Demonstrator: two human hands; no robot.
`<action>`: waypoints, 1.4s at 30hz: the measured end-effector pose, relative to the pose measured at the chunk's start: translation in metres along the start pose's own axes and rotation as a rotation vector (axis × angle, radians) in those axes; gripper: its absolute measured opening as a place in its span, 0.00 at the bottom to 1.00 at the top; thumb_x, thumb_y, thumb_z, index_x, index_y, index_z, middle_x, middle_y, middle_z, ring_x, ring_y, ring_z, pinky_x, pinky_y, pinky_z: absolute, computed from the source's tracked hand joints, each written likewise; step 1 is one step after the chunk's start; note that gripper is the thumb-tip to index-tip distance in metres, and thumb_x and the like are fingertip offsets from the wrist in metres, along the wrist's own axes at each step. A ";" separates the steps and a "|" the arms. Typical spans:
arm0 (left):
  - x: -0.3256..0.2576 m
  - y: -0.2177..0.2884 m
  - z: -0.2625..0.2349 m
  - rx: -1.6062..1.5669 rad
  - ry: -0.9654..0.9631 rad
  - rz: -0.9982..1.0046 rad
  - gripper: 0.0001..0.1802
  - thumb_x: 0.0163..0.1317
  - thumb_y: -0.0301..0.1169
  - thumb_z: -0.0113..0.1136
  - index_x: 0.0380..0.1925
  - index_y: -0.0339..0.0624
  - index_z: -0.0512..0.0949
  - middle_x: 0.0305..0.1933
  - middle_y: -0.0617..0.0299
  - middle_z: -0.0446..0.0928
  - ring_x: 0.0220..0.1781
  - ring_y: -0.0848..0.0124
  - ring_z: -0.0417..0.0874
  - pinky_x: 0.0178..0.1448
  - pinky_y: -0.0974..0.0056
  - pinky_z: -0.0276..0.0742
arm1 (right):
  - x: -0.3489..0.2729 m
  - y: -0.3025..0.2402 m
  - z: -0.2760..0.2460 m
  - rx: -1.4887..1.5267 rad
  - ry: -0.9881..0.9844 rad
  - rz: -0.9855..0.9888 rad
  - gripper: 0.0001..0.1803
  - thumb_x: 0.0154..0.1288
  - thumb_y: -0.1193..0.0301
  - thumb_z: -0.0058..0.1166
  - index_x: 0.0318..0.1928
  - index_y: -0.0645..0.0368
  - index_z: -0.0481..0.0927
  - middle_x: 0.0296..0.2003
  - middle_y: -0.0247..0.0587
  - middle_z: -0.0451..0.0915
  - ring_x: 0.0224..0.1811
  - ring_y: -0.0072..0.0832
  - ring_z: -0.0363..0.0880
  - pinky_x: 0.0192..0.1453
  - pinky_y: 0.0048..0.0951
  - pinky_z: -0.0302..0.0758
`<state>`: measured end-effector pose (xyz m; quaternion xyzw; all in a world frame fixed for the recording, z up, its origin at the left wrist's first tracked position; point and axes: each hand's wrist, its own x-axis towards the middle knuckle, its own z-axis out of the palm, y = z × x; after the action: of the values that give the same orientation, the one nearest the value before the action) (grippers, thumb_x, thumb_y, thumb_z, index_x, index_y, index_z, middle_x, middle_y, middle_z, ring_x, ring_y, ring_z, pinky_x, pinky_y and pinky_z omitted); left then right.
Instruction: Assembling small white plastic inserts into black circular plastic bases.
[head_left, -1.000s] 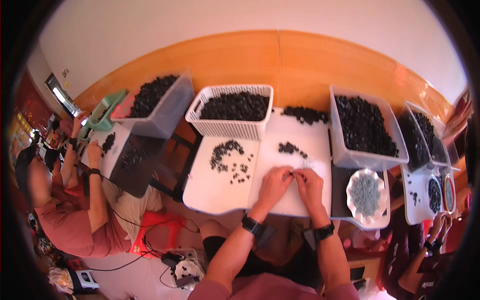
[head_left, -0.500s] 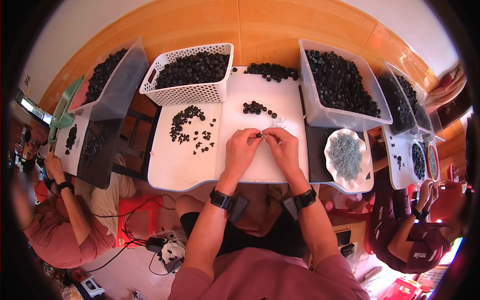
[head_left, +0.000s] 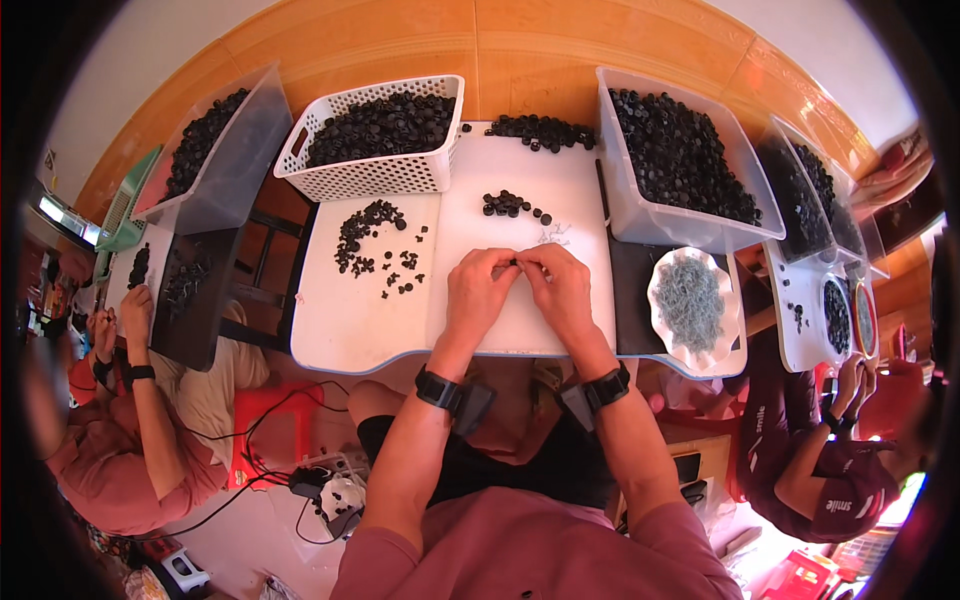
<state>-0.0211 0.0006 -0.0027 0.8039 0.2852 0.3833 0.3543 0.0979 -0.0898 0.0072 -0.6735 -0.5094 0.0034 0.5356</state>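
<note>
My left hand [head_left: 478,290] and my right hand [head_left: 560,288] meet fingertip to fingertip over the white table [head_left: 345,325], pinching a small black part [head_left: 516,262] between them. Which hand bears it I cannot tell. A few thin wire springs [head_left: 553,236] lie just beyond my fingers. A short row of black parts [head_left: 512,205] sits farther out, and a scattered group of black parts [head_left: 375,240] lies to the left.
A white slotted basket [head_left: 375,178] and a clear bin [head_left: 640,205], both full of black parts, stand at the back. A white dish of springs [head_left: 690,300] sits right. Other people work at tables on the left [head_left: 130,320] and right [head_left: 850,385].
The view has shifted so the table sits more centred. My hands stay joined at the fingertips over the same spot of the table.
</note>
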 end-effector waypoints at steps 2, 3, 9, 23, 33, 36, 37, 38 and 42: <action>0.001 0.000 0.000 -0.015 0.010 -0.037 0.11 0.58 0.27 0.74 0.41 0.38 0.87 0.38 0.52 0.87 0.37 0.62 0.89 0.42 0.60 0.84 | 0.002 0.002 -0.001 0.071 -0.046 0.097 0.06 0.64 0.79 0.65 0.41 0.64 0.87 0.34 0.45 0.87 0.34 0.35 0.86 0.40 0.31 0.81; 0.001 -0.001 0.000 -0.015 0.011 -0.037 0.11 0.58 0.27 0.74 0.41 0.38 0.87 0.38 0.52 0.87 0.37 0.62 0.89 0.42 0.60 0.84 | 0.002 0.002 -0.001 0.071 -0.045 0.096 0.06 0.64 0.79 0.65 0.41 0.64 0.87 0.34 0.45 0.87 0.34 0.35 0.86 0.40 0.31 0.81; 0.001 0.003 0.003 -0.042 0.015 -0.052 0.12 0.59 0.30 0.74 0.42 0.40 0.87 0.37 0.54 0.88 0.35 0.64 0.89 0.41 0.62 0.84 | 0.001 0.011 -0.002 0.366 0.036 0.347 0.05 0.64 0.76 0.67 0.39 0.64 0.88 0.31 0.38 0.86 0.32 0.20 0.81 0.37 0.26 0.77; 0.003 0.008 0.000 -0.009 -0.020 -0.078 0.11 0.62 0.29 0.72 0.44 0.37 0.85 0.38 0.53 0.88 0.37 0.64 0.90 0.44 0.63 0.84 | 0.004 0.007 -0.002 0.213 -0.065 0.238 0.05 0.65 0.76 0.65 0.40 0.64 0.86 0.32 0.38 0.84 0.31 0.22 0.79 0.38 0.27 0.76; 0.002 0.007 -0.003 -0.251 -0.051 -0.121 0.12 0.62 0.24 0.72 0.46 0.40 0.86 0.39 0.61 0.88 0.32 0.78 0.83 0.37 0.71 0.78 | 0.004 0.015 -0.007 0.676 -0.067 0.395 0.08 0.71 0.78 0.60 0.47 0.66 0.84 0.39 0.35 0.87 0.39 0.18 0.82 0.46 0.22 0.79; 0.003 0.007 -0.003 -0.198 -0.026 -0.079 0.13 0.61 0.25 0.73 0.46 0.42 0.87 0.40 0.63 0.87 0.31 0.80 0.79 0.34 0.72 0.75 | 0.004 0.017 -0.009 0.741 -0.119 0.428 0.08 0.71 0.79 0.60 0.48 0.66 0.84 0.39 0.36 0.87 0.41 0.19 0.84 0.49 0.22 0.80; 0.003 0.008 -0.003 -0.204 -0.030 -0.093 0.13 0.60 0.24 0.73 0.46 0.42 0.87 0.40 0.63 0.87 0.32 0.79 0.79 0.34 0.72 0.75 | 0.004 0.017 -0.010 0.764 -0.123 0.434 0.07 0.71 0.79 0.60 0.47 0.66 0.84 0.39 0.37 0.87 0.42 0.20 0.84 0.49 0.23 0.80; 0.003 0.009 -0.003 -0.209 -0.034 -0.108 0.13 0.60 0.24 0.73 0.46 0.43 0.87 0.41 0.64 0.86 0.33 0.79 0.80 0.34 0.72 0.75 | 0.004 0.017 -0.010 0.787 -0.127 0.440 0.07 0.71 0.80 0.59 0.47 0.67 0.84 0.39 0.37 0.87 0.43 0.20 0.84 0.49 0.23 0.81; 0.007 0.010 -0.002 -0.194 -0.064 -0.087 0.13 0.61 0.24 0.73 0.47 0.43 0.87 0.41 0.65 0.86 0.34 0.79 0.80 0.36 0.72 0.76 | 0.004 0.022 -0.011 0.767 -0.112 0.398 0.07 0.71 0.81 0.58 0.47 0.67 0.84 0.39 0.38 0.87 0.42 0.21 0.86 0.49 0.23 0.82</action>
<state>-0.0168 0.0004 0.0092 0.7645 0.2702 0.3673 0.4557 0.1208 -0.0930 -0.0016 -0.5098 -0.3597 0.3319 0.7075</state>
